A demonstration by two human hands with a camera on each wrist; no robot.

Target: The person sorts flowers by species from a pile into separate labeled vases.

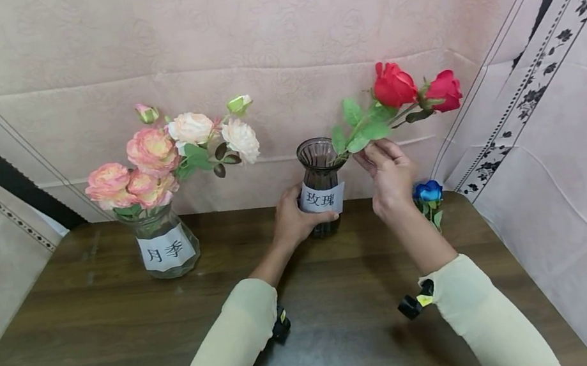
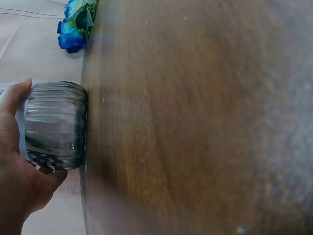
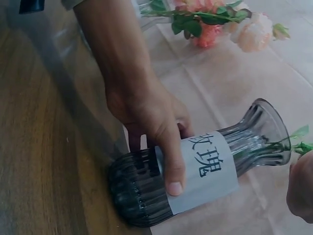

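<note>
You see pink blooms (image 1: pixel 153 151) rising from the clear glass vase (image 1: pixel 158 220) labelled 月季, white blooms (image 1: pixel 242 140) leaning to its right, blue roses (image 1: pixel 428 191) well to its right, a wood-grain table (image 1: pixel 122 341) beneath it, pale cloth (image 1: pixel 243 23) behind it.

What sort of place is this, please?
Probably a makeshift indoor tabletop setup: a brown wood-grain table, pale pink patterned cloth behind it, and a ribbed, transparent grey vase with a white label.

Brown wood-grain tabletop (image 1: pixel 121 335), shiny toward the front
Near the back edge: a clear glass vase (image 1: pixel 166 248) at left, a ribbed smoky glass vase (image 1: pixel 321 181) mid-table, blue roses (image 1: pixel 427 191) at right.
</note>
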